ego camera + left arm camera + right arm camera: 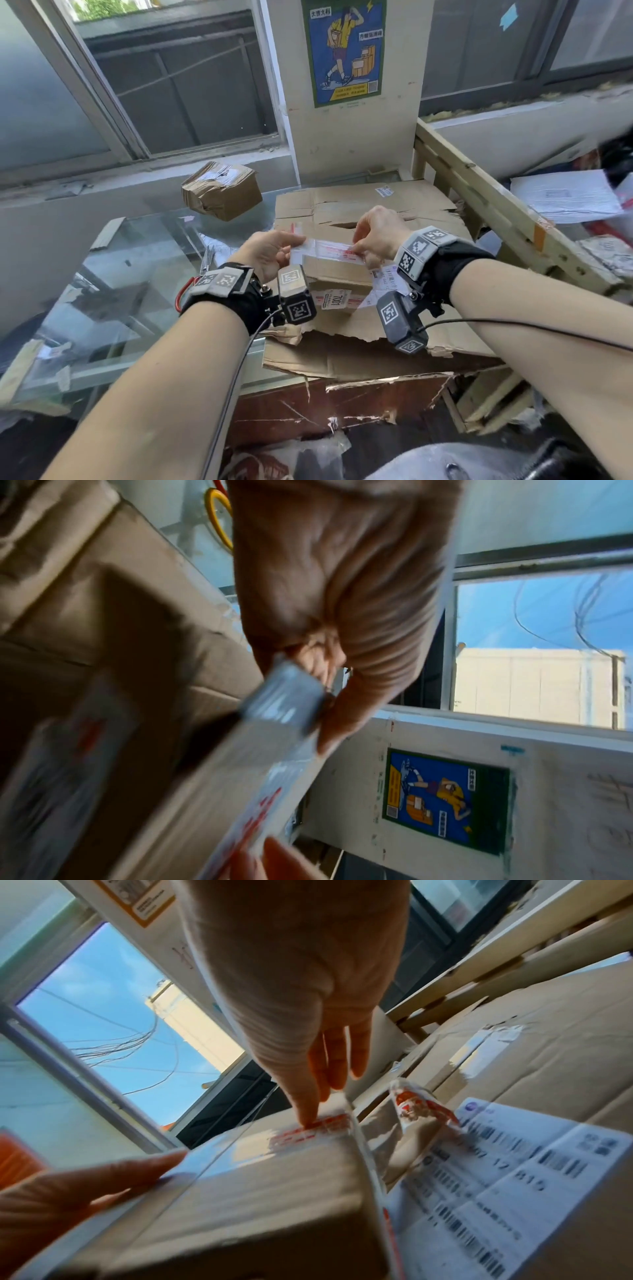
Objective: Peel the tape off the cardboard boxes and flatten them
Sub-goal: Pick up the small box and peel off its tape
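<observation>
A person's left hand (270, 250) pinches the clear tape (322, 248) end while the right hand (376, 236) presses fingertips on the strip, the small cardboard box (337, 274) held between both hands. Peeling looks barely begun; under the hands lies flattened cardboard (363, 202), and beyond the left hand a second taped box (222, 190) sits untouched.

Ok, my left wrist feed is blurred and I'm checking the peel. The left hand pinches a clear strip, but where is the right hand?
Observer: The right hand presses a fingertip on the red-printed tape atop the small box.
Operator: Anything loose on that box?
Observer: A shipping label sticks out past its right side.
Operator: Any boxes left to do?
Observer: One taped box sits farther off on the glass table, to the left.
</observation>
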{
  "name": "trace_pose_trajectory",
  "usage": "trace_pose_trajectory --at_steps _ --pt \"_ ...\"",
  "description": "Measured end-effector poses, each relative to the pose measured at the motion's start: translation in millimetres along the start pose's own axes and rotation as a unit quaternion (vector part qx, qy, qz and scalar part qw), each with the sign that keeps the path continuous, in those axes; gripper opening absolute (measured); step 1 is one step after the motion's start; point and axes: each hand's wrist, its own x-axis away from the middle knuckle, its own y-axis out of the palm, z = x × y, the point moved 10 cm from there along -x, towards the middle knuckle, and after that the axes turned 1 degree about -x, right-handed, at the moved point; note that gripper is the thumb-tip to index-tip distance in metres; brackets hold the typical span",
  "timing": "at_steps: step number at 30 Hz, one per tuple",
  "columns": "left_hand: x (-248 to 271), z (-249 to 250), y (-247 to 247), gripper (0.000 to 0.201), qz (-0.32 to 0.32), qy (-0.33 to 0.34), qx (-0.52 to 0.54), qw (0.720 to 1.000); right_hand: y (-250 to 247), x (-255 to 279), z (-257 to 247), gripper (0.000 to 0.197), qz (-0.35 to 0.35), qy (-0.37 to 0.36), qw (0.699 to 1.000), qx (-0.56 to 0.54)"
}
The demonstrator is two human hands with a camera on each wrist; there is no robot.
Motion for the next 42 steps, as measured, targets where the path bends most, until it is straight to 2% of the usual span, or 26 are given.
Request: trace_pose_trajectory --at_steps 4,8,14,26,35,39,42 --pt "16.6 8.3 18.5 0.043 -0.104 0.034 -0.097 0.989 5.9 3.5 -36.6 0.014 -0.007 -0.082 0.996 -0.043" --pt "12.5 5.8 20.1 0.051 -0.135 0.043 -0.122 0.982 5.4 1.9 -65.0 0.027 0.032 -0.139 0.989 -0.034" --pt "12.9 5.7 19.7 0.038 -0.162 0.055 -0.112 0.979 -1.7 -0.9 -81.7 0.028 0.064 -0.162 0.984 -0.030" --pt "12.9 10.6 26.8 0.060 -0.164 0.069 -0.116 0.977 -16.4 -9.8 -81.9 0.007 0.096 -0.139 0.984 -0.047" --pt "10.8 15.9 34.7 0.056 -0.163 0.075 -0.095 0.979 -25.0 -10.1 -68.2 0.006 0.143 -0.100 0.984 -0.042" --pt "9.7 17.4 39.3 0.053 -0.175 0.078 -0.061 0.980 -27.6 -8.4 -64.0 0.007 0.167 -0.086 0.979 -0.076" --pt "10.4 15.6 40.8 0.055 -0.176 0.080 -0.063 0.979 -25.9 -8.0 -60.0 0.007 0.155 -0.071 0.980 -0.108"
